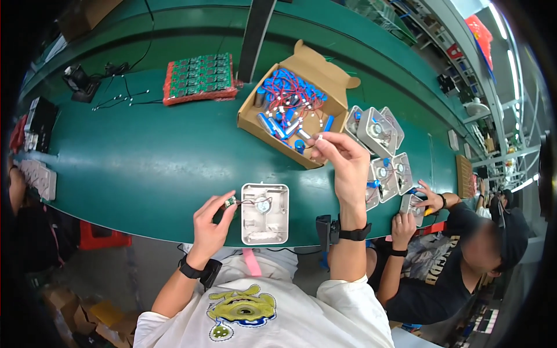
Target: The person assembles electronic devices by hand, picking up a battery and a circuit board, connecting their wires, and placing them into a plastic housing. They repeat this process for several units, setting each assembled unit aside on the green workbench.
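My left hand [213,223] pinches a small green circuit board [230,202] just left of a white plastic housing [281,223]. Dark wires run from that board to a round speaker [263,205] inside the housing, which lies open side up at the table's near edge. My right hand [345,159] is raised over the near right corner of a cardboard box [261,132]. Its thumb and forefinger close on a small white connector [318,138]. Blue batteries [272,124] with red and black wires fill much of the box; whether the pinched connector belongs to one is unclear.
A stack of green circuit boards [200,76] in red wrap lies at the back. Loose cables [125,98] are left of it. More white housings [380,130] with speakers stand right of the box. A co-worker's hands [420,206] handle another housing at the far right.
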The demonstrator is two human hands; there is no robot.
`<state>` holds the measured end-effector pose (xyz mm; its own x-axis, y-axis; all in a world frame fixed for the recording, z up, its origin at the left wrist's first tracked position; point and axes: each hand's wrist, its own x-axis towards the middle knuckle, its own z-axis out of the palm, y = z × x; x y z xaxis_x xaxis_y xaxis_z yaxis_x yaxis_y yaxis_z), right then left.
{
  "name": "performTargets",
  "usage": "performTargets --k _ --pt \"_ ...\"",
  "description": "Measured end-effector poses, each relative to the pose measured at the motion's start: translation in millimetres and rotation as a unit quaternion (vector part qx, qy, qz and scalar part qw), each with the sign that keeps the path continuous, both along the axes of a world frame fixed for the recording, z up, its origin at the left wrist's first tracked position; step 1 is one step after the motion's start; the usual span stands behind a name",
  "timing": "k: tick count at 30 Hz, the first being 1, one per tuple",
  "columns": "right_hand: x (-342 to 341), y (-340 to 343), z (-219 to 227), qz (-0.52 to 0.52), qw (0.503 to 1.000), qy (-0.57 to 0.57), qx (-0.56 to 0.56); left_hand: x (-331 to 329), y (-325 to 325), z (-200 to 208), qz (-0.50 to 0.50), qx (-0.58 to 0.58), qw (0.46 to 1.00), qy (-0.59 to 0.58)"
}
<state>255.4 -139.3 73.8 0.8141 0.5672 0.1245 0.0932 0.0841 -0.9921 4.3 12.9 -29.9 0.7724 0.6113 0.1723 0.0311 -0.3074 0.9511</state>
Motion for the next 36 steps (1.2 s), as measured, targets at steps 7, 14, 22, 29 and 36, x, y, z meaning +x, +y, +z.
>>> performTargets --k 7,14,22,29,36 --pt "-27.8 -19.4 31.1 0.074 0.995 -0.043 0.054 0.8 1.2 -0.8 -0.003 -0.019 1.0 0.01" --pt "-48.8 -27.1 3.9 0.121 0.99 0.06 0.028 3.5 9.2 -3.4 -0.052 -0.101 0.993 -0.002" --pt "-46.6 -17.1 -10.0 0.112 0.99 0.08 -0.01 5.3 10.7 2.6 -0.043 -0.152 0.987 0.015" --pt "-84.3 -1.9 -12.7 0.123 0.982 -0.039 -0.14 14.5 -0.6 7.6 0.02 -0.092 0.996 -0.008" --pt "-109.3 18.7 -18.9 0.101 0.961 -0.163 -0.2 19.0 -15.1 29.2 0.051 0.046 0.997 -0.026"
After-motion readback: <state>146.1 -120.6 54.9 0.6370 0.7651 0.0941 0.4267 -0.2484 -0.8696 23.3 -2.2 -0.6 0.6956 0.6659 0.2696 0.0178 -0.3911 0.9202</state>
